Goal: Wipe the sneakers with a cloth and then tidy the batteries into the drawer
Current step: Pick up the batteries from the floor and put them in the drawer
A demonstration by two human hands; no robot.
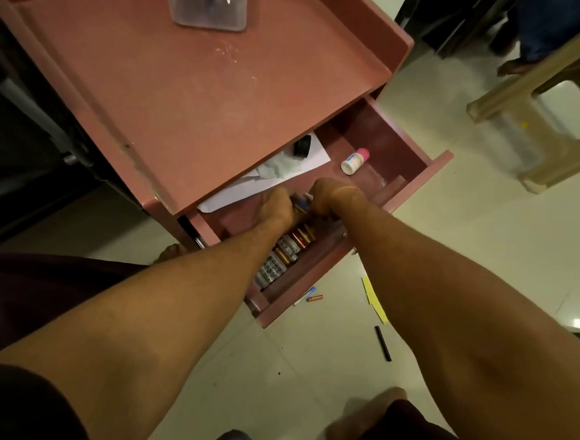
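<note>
The pink cabinet's drawer (418,180) stands pulled open toward me. A row of batteries (284,253), silver and copper-coloured, lies along its front wall. Both hands reach into the drawer side by side. My left hand (275,206) and my right hand (331,197) have curled fingers that close on batteries (302,203) held between them, one with a blue end. One small battery (314,298) lies on the floor below the drawer front. No sneakers or cloth are in view.
Inside the drawer lie white papers (267,180), a black object (302,146) and a small white bottle with a pink cap (354,160). A clear lidded box with keys (207,1) stands on the cabinet top (187,92). Pens (383,343) and a yellow strip (374,299) litter the floor; a plastic stool (546,110) stands at right.
</note>
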